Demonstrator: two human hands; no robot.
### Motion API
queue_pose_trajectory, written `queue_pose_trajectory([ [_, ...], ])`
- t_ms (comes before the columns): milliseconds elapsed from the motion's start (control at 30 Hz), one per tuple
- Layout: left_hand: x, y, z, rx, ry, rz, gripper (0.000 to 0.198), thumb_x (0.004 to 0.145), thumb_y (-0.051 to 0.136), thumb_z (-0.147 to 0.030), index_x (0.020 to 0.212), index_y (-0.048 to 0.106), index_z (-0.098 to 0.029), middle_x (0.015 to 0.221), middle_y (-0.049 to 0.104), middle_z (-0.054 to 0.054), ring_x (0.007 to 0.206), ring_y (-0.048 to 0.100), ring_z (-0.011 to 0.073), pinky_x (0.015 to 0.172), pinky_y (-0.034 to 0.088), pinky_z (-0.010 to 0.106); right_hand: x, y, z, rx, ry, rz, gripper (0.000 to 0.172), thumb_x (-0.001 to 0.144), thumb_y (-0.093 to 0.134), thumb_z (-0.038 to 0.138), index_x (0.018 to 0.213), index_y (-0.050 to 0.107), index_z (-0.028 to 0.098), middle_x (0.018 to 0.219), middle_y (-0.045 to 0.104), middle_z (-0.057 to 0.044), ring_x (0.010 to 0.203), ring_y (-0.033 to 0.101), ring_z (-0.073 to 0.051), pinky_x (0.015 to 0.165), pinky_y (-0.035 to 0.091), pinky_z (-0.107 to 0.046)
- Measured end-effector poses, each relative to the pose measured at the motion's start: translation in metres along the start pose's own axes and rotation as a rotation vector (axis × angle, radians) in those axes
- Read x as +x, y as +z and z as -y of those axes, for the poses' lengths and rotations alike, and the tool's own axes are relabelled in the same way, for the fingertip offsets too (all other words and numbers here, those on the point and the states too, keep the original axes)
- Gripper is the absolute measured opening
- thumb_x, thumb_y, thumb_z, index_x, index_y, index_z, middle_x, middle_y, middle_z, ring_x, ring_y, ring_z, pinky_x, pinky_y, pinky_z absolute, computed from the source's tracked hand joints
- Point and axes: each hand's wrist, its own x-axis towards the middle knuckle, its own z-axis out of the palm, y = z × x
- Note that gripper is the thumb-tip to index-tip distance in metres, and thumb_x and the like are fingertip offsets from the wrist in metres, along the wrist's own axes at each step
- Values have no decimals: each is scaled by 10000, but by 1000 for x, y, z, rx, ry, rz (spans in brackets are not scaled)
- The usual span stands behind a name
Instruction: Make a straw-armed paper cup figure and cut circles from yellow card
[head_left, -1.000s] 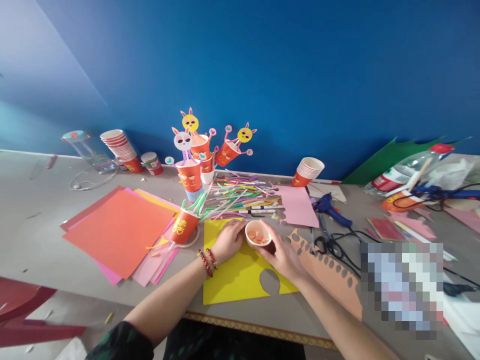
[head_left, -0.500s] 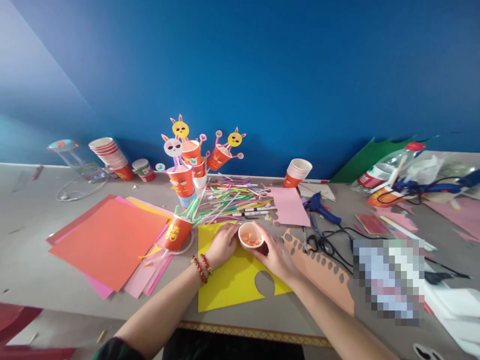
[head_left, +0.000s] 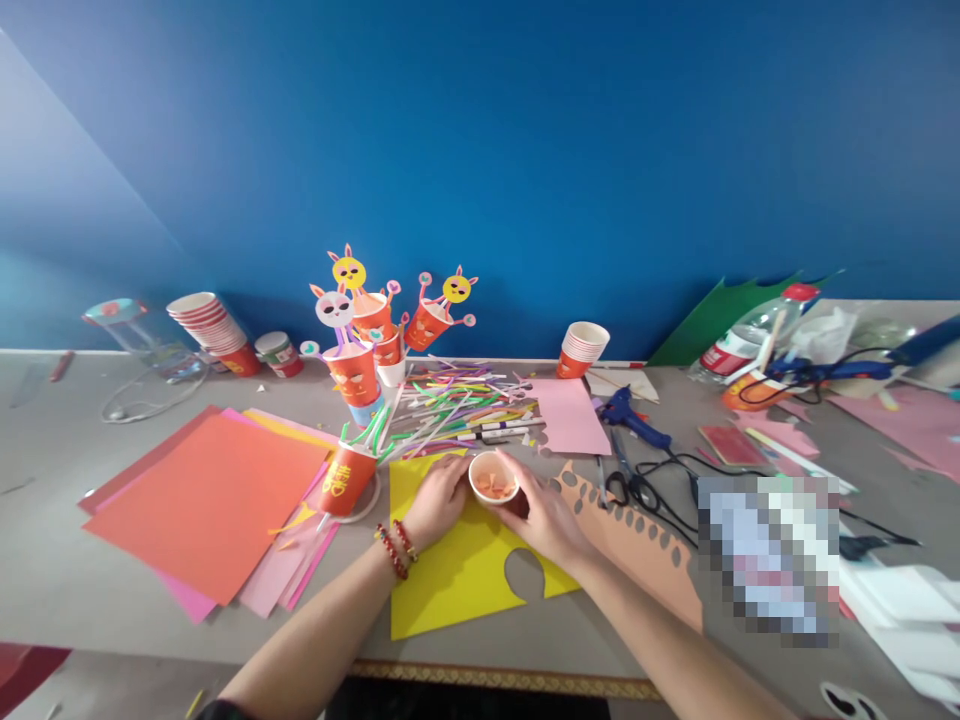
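Observation:
A white-rimmed paper cup [head_left: 495,479] with small peach paper pieces inside is held upright over a yellow sheet [head_left: 442,590]. My right hand [head_left: 545,512] wraps its thumb and fingers round the cup's right side. Against the cup's left side, my left hand [head_left: 439,495] is closed with its fingers bent; its fingertips are partly hidden. The yellow sheet has a round hole near its front edge. Just right of it lies a peach sheet [head_left: 637,560] with many oval holes.
Left are stacked coloured sheets [head_left: 202,500] and a red cup of green straws [head_left: 349,480]. Decorated bunny cups [head_left: 352,375] and loose straws [head_left: 457,400] lie behind. Right are a blue glue gun [head_left: 634,415], black-handled scissors [head_left: 637,490], a cord and a bottle [head_left: 739,345].
The whole view has shifted slightly, so most things appear a little further left. Both hands stay at the cup, with almost no change in their grip.

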Motion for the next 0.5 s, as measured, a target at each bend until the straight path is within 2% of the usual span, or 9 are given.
queue_pose_trajectory([
  [133,-2,-13,-18,-63,34,-54,406,952,363,-149,1333,497,-194,1336,585,124,1264,525,233,1072,426,420,-1,1,0,22,23,7,689,900,610,276,1507,283,275,1414,554,-113,1195,619,-287,939,553,-399],
  [233,-1,-17,-34,-25,96,-15,447,984,431,-293,1424,407,-216,1452,498,127,1371,425,260,1146,343,470,-1,0,-1,45,82,43,682,895,609,273,1500,293,269,1318,619,-126,884,722,-241,763,588,-363],
  [300,1,-14,-39,73,105,38,550,961,501,-373,1466,347,-218,1475,477,138,1387,407,279,1157,323,504,-1,0,0,65,112,80,703,888,601,245,1509,273,256,1193,677,-113,672,695,-186,641,569,-321],
  [333,1,-12,-40,115,99,62,584,956,511,-392,1480,325,-213,1480,471,145,1387,409,282,1152,334,507,-1,0,0,69,117,91,720,879,597,222,1515,262,250,1136,695,-102,627,675,-175,612,556,-311],
  [400,2,-6,-39,172,83,94,593,965,492,-405,1490,310,-199,1483,467,156,1385,417,279,1129,372,495,0,1,1,71,114,92,755,857,591,179,1525,245,245,1083,703,-92,621,660,-176,614,548,-313],
  [500,2,-2,-35,233,88,108,584,968,481,-420,1486,329,-197,1468,485,160,1373,431,289,1112,388,503,0,-1,3,81,115,105,766,858,592,198,1532,233,250,1121,690,-101,619,652,-176,630,559,-332],
])
